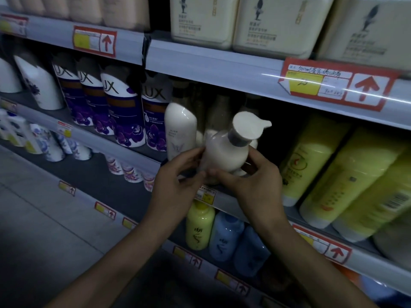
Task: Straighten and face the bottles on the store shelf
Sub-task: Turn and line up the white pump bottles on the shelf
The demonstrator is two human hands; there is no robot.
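A white pump bottle (224, 152) with a round white cap stands tilted at the front of the middle shelf (222, 70). My left hand (178, 181) grips its lower left side and my right hand (251, 181) grips its lower right side, thumbs nearly touching in front. Just to its left stands another white bottle (180, 130) with a dark cap, upright, its label facing out. Dark-capped bottles behind them are mostly hidden in shadow.
Purple and white LUX bottles (120, 107) fill the shelf to the left. Large yellow bottles (347, 176) stand close on the right. Cream square bottles (273, 23) sit on the shelf above. Yellow and blue bottles (213, 232) stand on the shelf below. Red price tags line the shelf edges.
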